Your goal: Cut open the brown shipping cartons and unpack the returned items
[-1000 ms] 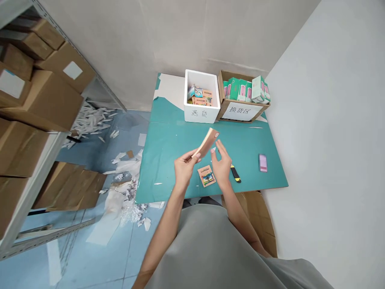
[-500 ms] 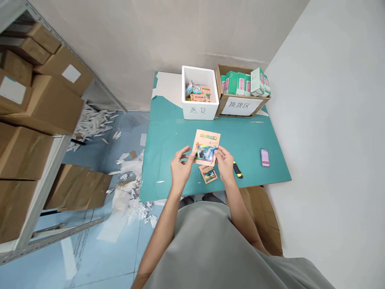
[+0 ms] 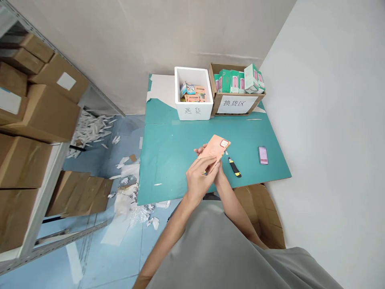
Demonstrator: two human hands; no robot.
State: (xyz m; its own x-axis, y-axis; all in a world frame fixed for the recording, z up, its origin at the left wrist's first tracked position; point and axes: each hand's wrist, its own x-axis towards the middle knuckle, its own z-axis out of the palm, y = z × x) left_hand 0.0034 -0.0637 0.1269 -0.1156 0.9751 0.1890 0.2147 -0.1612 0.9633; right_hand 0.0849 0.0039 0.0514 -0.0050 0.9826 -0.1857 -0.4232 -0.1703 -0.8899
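Note:
A peach-coloured booklet [image 3: 214, 147] is held tilted above the green table, its plain side with a red-edged white label facing up. My left hand [image 3: 198, 178] is closed on its near left part, with the fingers lying over the cover. Under it, my right hand [image 3: 220, 173] grips the lower edge; fingertips stick out past the booklet's far left side. Most of the right hand's fingers are hidden. A black and yellow box cutter [image 3: 234, 167] lies on the table just right of my right hand.
A white foam box [image 3: 194, 111] with several colourful packets stands at the back of the green table [image 3: 162, 160]. Beside it is a cardboard box [image 3: 214, 102] of green-and-pink cartons. A phone [image 3: 262, 155] lies at the right. Shelves of cardboard boxes [image 3: 45, 108] stand left; scraps litter the floor.
The booklet has been turned from its shiny picture side to its plain side. My left hand has moved right, close to my right hand. The small packet on the table is now mostly hidden.

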